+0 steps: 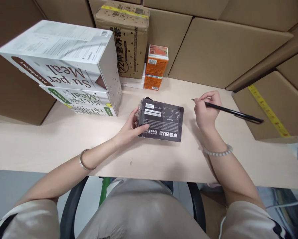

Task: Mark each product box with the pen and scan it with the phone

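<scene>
A small black box (pixel 161 119) with white print and a barcode label lies flat on the pale table (pixel 64 139). My left hand (pixel 131 127) grips the box's left end, thumb on top and fingers wrapped round the side. My right hand (pixel 207 109) hovers just right of the box, closed in a writing grip on a black pen (pixel 234 113). The pen's tip points left, a little above the box's upper right corner, and does not touch it.
Three stacked white "Su-per Meal" boxes (pixel 71 66) stand at the left. A brown printed carton (pixel 129 39) and two stacked orange packets (pixel 155 68) sit at the back. Plain cardboard boxes (pixel 225 49) wall the rear and right (pixel 275 106).
</scene>
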`<state>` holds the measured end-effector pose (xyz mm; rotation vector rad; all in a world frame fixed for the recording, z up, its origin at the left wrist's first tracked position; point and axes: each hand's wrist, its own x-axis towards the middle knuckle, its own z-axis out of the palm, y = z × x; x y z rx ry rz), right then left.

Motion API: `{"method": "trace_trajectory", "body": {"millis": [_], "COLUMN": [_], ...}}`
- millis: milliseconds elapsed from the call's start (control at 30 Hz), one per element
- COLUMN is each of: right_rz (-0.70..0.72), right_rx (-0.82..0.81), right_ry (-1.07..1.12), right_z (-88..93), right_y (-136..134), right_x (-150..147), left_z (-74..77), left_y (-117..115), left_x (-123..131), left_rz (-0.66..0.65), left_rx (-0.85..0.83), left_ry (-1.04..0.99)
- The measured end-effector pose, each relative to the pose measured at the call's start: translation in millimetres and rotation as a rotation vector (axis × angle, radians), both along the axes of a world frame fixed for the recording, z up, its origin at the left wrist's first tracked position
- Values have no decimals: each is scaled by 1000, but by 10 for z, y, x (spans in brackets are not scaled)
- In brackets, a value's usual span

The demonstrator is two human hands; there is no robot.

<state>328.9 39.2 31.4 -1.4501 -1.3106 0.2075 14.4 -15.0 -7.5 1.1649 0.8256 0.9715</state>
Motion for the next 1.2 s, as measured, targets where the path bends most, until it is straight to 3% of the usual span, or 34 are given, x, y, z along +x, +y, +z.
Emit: {"method": "trace_trajectory", "body": {"millis": [67, 133, 233, 367, 600, 700, 867, 1033, 1200], "right_rz": [96, 312, 610, 800, 807, 806, 921, 760, 888], "right_rx": [72, 93, -96, -221, -222, -207, -253, -232, -253], "right_ry": [76, 167, 171, 117, -19, -6, -45, -9, -30], "right_z": [113, 222, 331, 357, 324, 320, 331, 350, 316], "right_y": [-195, -436, -733, -828, -784, -791, -766, -771, -791], "right_x": [-184, -399, -671, -810, -821, -837, -818, -823, -820], "left_z": [-5, -7, -9, -54, -173, -167, -131, -96, -72], "left_y": [-20, -36, -57, -64, -27, -33, -47, -55, -68], "left_x": [20, 39, 62, 74, 85, 78, 64, 81, 83], "left_rz": [-10, -34, -94, -153, -175, -190, -202, -206, -210], "left_rx": [32, 74, 157, 219, 278, 284, 275, 272, 262], "left_ry": [-5, -12, -28, -5, -9, 0, 10, -6, -15]}}
